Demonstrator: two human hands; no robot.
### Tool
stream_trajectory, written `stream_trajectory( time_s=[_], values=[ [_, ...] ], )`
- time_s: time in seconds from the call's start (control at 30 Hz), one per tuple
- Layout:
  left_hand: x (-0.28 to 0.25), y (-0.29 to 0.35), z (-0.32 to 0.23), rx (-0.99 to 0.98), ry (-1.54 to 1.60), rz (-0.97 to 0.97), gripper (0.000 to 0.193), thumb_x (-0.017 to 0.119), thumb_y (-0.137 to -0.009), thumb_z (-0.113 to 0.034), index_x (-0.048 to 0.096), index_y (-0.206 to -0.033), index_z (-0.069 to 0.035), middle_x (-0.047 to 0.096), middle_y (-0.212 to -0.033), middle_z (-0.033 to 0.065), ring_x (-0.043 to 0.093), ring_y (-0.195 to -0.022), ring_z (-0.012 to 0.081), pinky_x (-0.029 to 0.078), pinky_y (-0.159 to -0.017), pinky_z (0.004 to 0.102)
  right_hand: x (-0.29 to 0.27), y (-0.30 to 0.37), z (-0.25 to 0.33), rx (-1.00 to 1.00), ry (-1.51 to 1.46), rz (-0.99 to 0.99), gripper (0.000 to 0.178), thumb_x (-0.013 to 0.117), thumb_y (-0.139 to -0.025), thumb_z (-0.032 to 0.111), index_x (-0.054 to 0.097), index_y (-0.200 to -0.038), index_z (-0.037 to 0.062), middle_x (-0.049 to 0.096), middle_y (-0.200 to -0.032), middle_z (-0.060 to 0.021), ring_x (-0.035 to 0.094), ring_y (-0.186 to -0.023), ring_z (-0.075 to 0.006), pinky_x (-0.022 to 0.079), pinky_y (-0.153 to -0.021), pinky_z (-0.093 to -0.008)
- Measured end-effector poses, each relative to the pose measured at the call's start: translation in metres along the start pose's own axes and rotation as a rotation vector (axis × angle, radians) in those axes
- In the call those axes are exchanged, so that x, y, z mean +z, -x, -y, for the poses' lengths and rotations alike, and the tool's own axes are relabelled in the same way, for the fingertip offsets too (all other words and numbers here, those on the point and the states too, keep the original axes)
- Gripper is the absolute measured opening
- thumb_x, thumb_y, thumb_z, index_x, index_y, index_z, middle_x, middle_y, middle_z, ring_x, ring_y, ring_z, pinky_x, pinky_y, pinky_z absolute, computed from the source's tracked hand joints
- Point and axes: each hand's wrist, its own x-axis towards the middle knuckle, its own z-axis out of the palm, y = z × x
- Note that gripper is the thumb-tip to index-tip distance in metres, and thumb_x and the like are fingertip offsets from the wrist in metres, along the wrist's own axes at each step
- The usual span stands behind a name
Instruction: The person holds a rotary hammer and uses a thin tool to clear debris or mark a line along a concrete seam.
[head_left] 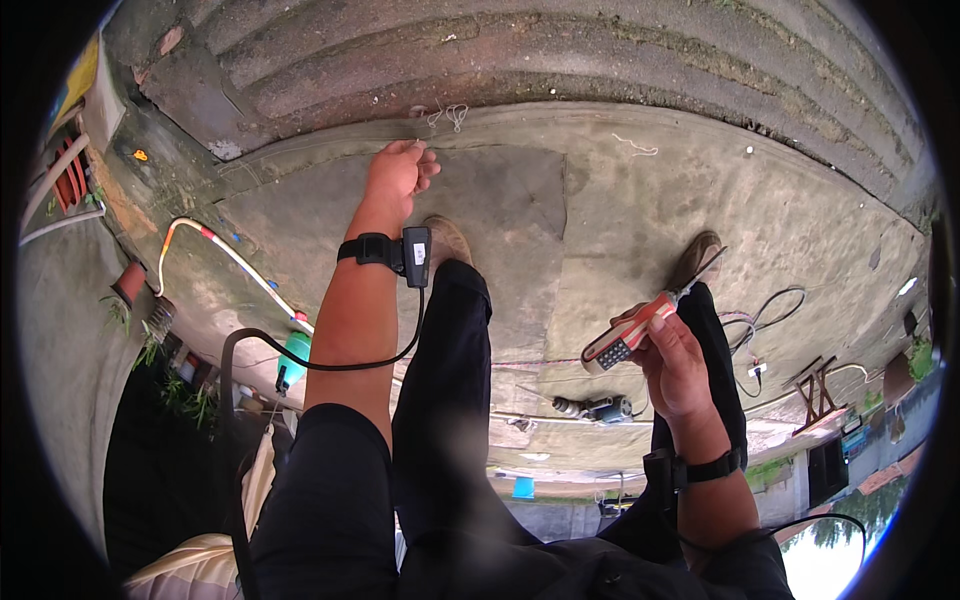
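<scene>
My left hand (402, 172) is stretched out over the concrete, its fingers curled together. A loop of thin whitish string (455, 115) lies just beyond the fingertips; I cannot tell whether the string runs into them. In my right hand (681, 368) is a tool with a red-and-cream handle (632, 334). Its near end has a dark dotted panel, and a thin, narrow metal piece points away from the far end. The hand is closed around the handle's side, raised above the ground near my right leg.
A corded power tool (600, 408) lies on the concrete between my legs. Black cable (775, 312) is coiled at right, near a white socket (757, 369). A green bottle-like thing (293, 360) and a striped pole (230, 252) lie left. Concrete steps (520, 45) rise ahead.
</scene>
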Motion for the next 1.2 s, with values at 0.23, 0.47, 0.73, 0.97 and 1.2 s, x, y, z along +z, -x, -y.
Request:
stream_trajectory(
  time_s=[0.23, 0.47, 0.73, 0.97, 1.2],
  values=[
    [0.000, 0.000, 0.008, -0.015, 0.033, -0.066, 0.029, 0.054, -0.097, -0.010, 0.050, -0.125, -0.006, 0.066, -0.102, 0.0076, 0.067, -0.078, 0.0179, 0.048, -0.057, 0.0276, 0.004, 0.000, 0.001, -0.004, 0.022, 0.006, 0.034, 0.052, -0.100, 0.033, 0.058, -0.114, 0.0025, 0.067, -0.108, -0.0120, 0.065, -0.100, -0.0218, 0.052, -0.089, -0.0380],
    [0.031, 0.071, 0.027, -0.026, -0.086, 0.207, 0.038, 0.059, -0.097, -0.018, 0.049, -0.131, -0.006, 0.065, -0.104, 0.0075, 0.066, -0.084, 0.0180, 0.048, -0.065, 0.0279, 0.004, -0.001, -0.005, -0.066, 0.123, 0.013, 0.036, 0.057, -0.099, 0.031, 0.060, -0.119, 0.0018, 0.068, -0.103, -0.0089, 0.065, -0.094, -0.0168, 0.053, -0.084, -0.0332],
    [0.078, 0.260, 0.050, 0.299, -0.436, 0.871, 0.061, 0.069, -0.091, -0.025, 0.040, -0.139, -0.001, 0.059, -0.123, 0.0156, 0.060, -0.111, 0.0218, 0.048, -0.094, 0.0331, 0.009, 0.021, -0.009, 0.038, 0.174, -0.025, 0.038, 0.055, -0.099, 0.037, 0.062, -0.110, 0.0019, 0.066, -0.096, -0.0057, 0.061, -0.086, -0.0134, 0.049, -0.078, -0.0287],
    [0.100, 0.363, 0.050, 0.493, -0.592, 0.601, 0.053, 0.065, -0.089, -0.020, 0.042, -0.134, -0.005, 0.065, -0.105, 0.0222, 0.066, -0.097, 0.0354, 0.052, -0.082, 0.0388, 0.005, 0.093, 0.011, 0.054, 0.287, -0.078, 0.042, 0.055, -0.098, 0.044, 0.066, -0.105, 0.0036, 0.065, -0.087, -0.0035, 0.061, -0.074, -0.0109, 0.049, -0.069, -0.0251],
    [0.186, 0.369, 0.025, 0.605, -0.727, 0.380, 0.046, 0.061, -0.090, -0.029, 0.047, -0.128, -0.008, 0.067, -0.094, 0.0232, 0.065, -0.087, 0.0430, 0.050, -0.075, 0.0480, -0.069, 0.123, 0.058, -0.036, 0.212, -0.130, 0.040, 0.056, -0.098, 0.038, 0.061, -0.116, 0.0024, 0.063, -0.091, -0.0057, 0.062, -0.072, -0.0131, 0.049, -0.066, -0.0256]
  ],
)
